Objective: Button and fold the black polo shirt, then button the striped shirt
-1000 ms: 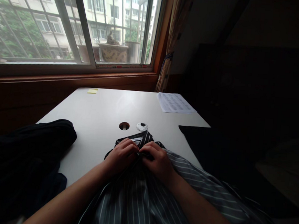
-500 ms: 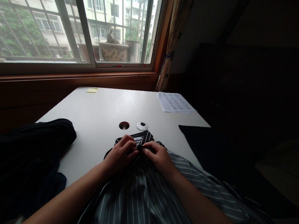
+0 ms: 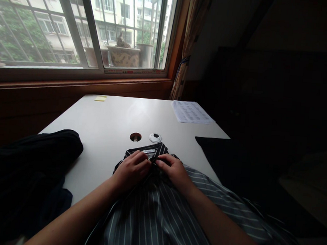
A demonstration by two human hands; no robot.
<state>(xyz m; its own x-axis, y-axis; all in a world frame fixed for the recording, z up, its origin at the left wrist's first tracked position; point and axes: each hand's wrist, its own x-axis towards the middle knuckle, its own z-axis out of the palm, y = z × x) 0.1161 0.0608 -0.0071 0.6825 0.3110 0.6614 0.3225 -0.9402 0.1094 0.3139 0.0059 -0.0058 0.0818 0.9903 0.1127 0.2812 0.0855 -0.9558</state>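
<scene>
A dark shirt with thin white stripes point(image 3: 155, 220) lies on the white table point(image 3: 109, 122), its collar end pointing away from me. My left hand point(image 3: 131, 170) and my right hand point(image 3: 173, 170) meet just below the collar point(image 3: 147, 150). Both have their fingers curled and pinched on the fabric where the two front edges come together. What sits between the fingertips is too small and dark to make out.
A dark garment point(image 3: 26, 176) is heaped at the table's left. A round cable hole point(image 3: 135, 137) and its loose cap point(image 3: 155, 137) lie beyond the collar. A printed sheet point(image 3: 191, 112) and a yellow sticky note point(image 3: 100, 98) sit at the far edge, below the window.
Both hands have crept a little further up the shirt toward the collar, still pinched together on the fabric. Nothing else has moved.
</scene>
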